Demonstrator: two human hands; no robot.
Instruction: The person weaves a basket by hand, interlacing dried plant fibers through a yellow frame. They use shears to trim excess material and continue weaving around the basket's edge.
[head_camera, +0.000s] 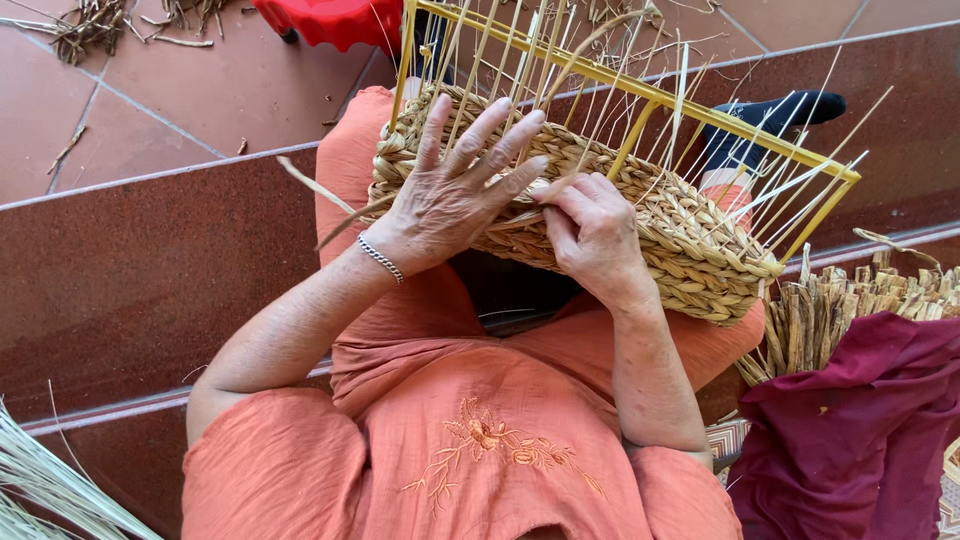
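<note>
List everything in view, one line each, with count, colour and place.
woven basket: one, straw-tan, on the lap
yellow frame: one, yellow, inside the basket
dried fibre bundle: one, tan, right
maroon cloth: one, maroon, lower right
red stool: one, red, top
loose straw: one pile, pale, lower left
bracelet: one, silver, left wrist
left hand: spread flat on the basket
right hand: pinching a strand on the basket
</note>
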